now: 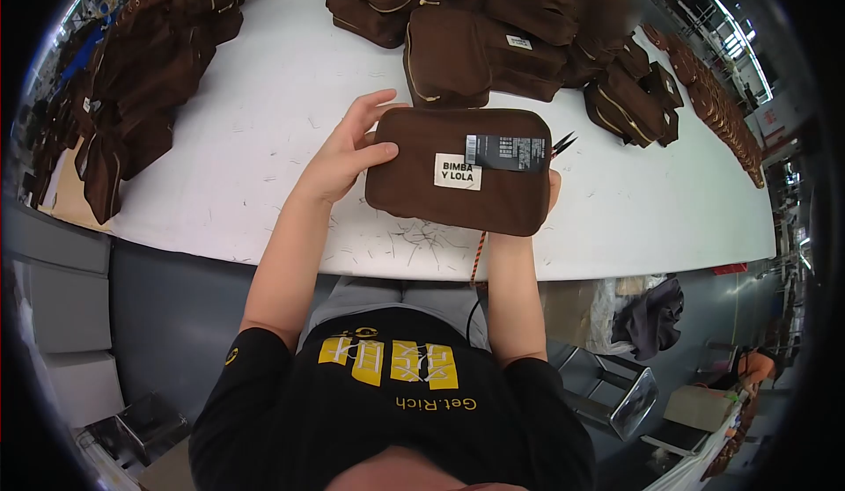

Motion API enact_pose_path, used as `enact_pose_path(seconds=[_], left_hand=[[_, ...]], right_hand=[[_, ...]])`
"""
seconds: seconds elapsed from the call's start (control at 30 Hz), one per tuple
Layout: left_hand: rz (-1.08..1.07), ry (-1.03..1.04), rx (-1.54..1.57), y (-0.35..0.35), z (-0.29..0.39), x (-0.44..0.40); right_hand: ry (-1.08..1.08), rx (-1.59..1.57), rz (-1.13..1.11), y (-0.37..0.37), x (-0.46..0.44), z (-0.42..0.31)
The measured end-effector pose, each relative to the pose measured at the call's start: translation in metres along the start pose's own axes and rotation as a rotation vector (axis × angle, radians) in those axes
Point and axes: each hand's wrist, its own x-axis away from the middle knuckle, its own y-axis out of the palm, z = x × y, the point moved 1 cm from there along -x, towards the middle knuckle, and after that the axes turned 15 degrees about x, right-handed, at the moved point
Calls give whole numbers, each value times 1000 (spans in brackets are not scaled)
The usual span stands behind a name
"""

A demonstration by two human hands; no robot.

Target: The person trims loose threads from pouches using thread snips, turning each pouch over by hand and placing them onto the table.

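One brown pouch (409,187), held up over the near edge of the white table (290,69), broad face toward the camera. Left hand (345,155): partly open, thumb laid on the front face near the left end, fingers spread around the upper left corner, the pouch held between them. Right hand (554,190): mostly hidden behind the right end, a little of it visible at the edge; how far it is closed, and its full grip, cannot be told.

Front face: cream label (458,172) reading "BIMBA Y LOLA"; black tag (515,154) with a barcode, overlapping the label's upper right. Dark pointed tips (564,143) project past the pouch's right edge, probably of snips, the rest being hidden. Striped cord (479,258) runs below the pouch, across the table edge.

Thread scraps (414,240) scattered on the table below the pouch. Beyond it, piled brown pouches (447,55), several with gold-coloured zips; further brown goods (154,77) heaped at far left.
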Motion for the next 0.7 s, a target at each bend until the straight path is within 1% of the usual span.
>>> enact_pose_path(seconds=[0.07,0.17,0.2,0.27,0.33,0.43,0.47,0.57,0.67,0.7], left_hand=[[-133,19,99,-2,2,-7],[-192,28,219,-4,-2,-14],[-187,51,236,-5,-4,-16],[-170,100,273,-6,-11,-17],[-155,103,278,-5,-12,-16],[-124,79,270,-4,-12,-11],[-118,70,266,-3,-12,-12],[-84,33,293,-2,-17,-13],[-163,89,268,-5,-18,-14],[-203,131,244,-6,-19,-14]], right_hand=[[-17,89,28,-4,-9,-8],[55,155,4,-3,-23,-19],[76,192,23,-12,-27,-19],[48,173,-32,-28,-30,-16],[37,104,-124,-29,-35,-13],[61,133,-143,-27,-33,-13],[68,99,-161,-28,-33,-12],[132,126,122,-22,-31,-14],[101,224,263,-27,-32,-12],[101,219,265,-26,-33,-11]])
